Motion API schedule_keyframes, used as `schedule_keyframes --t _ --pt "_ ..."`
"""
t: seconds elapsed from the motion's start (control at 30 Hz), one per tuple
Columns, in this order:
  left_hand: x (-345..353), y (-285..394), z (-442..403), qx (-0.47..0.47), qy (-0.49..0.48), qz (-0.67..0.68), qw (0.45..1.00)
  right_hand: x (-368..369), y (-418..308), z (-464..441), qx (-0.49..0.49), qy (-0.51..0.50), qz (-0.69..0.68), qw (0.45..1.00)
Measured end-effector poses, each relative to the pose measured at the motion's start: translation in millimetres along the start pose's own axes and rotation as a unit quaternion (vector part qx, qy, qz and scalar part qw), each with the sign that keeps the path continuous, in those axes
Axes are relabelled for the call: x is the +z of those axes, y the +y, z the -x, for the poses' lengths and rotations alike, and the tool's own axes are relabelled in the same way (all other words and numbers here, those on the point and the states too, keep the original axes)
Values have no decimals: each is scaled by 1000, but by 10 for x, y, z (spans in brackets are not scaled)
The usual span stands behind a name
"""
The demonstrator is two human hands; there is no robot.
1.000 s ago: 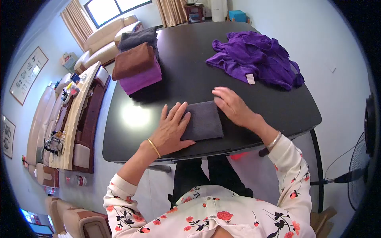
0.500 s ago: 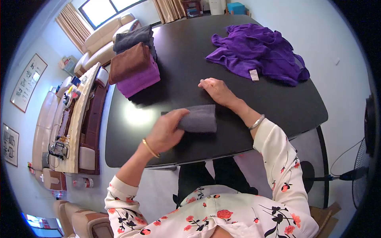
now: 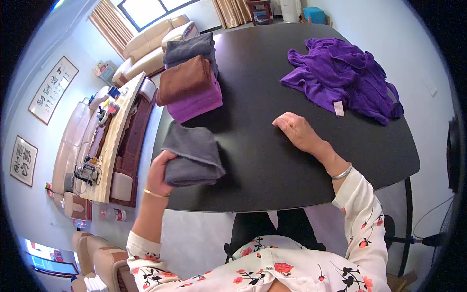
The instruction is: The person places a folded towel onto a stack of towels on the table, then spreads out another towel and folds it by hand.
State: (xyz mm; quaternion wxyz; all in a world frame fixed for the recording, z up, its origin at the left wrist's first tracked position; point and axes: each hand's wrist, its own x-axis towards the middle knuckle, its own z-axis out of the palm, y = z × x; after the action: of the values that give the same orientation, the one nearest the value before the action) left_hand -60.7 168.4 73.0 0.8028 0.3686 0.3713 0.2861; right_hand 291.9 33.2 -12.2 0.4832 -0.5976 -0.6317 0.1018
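My left hand (image 3: 159,173) grips the left side of a folded dark grey cloth (image 3: 192,158), lifted at the table's front left part. My right hand (image 3: 299,131) rests on the black table (image 3: 262,180) with its fingers curled in and nothing seen in them. Beyond the grey cloth, a folded brown cloth (image 3: 185,80) lies on a folded light purple cloth (image 3: 197,104). Right behind these sits another folded dark grey cloth (image 3: 189,48). A crumpled heap of deep purple cloth (image 3: 340,73) with a white tag lies at the back right.
On the left a long wooden table (image 3: 114,141) bears bottles and small items, with beige seats beside it. A beige sofa (image 3: 151,46) stands at the back. A black fan (image 3: 450,155) is at the right edge.
My left hand has picked up the grey cloth from the table and moved it left toward the stacks. My right hand has drawn away from the cloth and its fingers have curled in.
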Motion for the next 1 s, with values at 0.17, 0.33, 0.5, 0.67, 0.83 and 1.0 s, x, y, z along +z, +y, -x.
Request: schedule_keyframes --t 0.17,0.33,0.5,0.67,0.83,1.0 --pt "-417 252 174 147 76 -512 843 -2 4 -3 -13 -25 35 999" --pt "-353 511 413 238 74 -772 585 -29 -47 1 -19 -23 32 999" --pt "-456 466 370 30 5 -419 907 -33 -5 -2 -34 -21 29 999" --pt "-627 496 357 6 59 -45 997 -28 -15 7 -28 -23 19 999" --pt "-700 813 199 94 41 -40 994 -23 -41 9 -23 -19 25 999" --pt "-313 1521 -217 322 72 -115 937 -13 -39 15 -40 -15 39 998"
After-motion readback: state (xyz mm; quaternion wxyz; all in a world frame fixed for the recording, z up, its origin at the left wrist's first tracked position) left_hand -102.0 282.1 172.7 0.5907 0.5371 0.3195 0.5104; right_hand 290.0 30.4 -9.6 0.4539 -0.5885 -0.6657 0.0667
